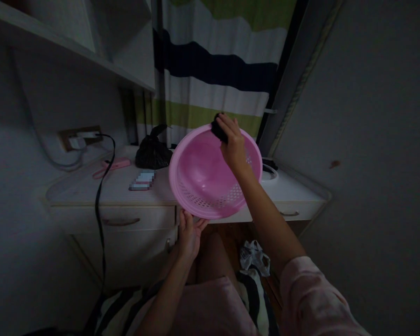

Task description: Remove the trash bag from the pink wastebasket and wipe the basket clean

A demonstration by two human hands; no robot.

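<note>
A pink plastic colander basket, with holes around its lower wall, is tilted so its inside faces me above the desk's front edge. My left hand holds it from below at the near rim, with the thumb up against the rim and part of the fingers hidden under it. At the far rim my right hand is closed on a dark cloth pressed to the edge; whether it is a cloth or a sponge is hard to tell. My right forearm crosses the basket's right side.
On the white desk are a tied black plastic bag, a phone and a pink strapped item. A black cable hangs from the wall socket. A plastic bag lies on the floor.
</note>
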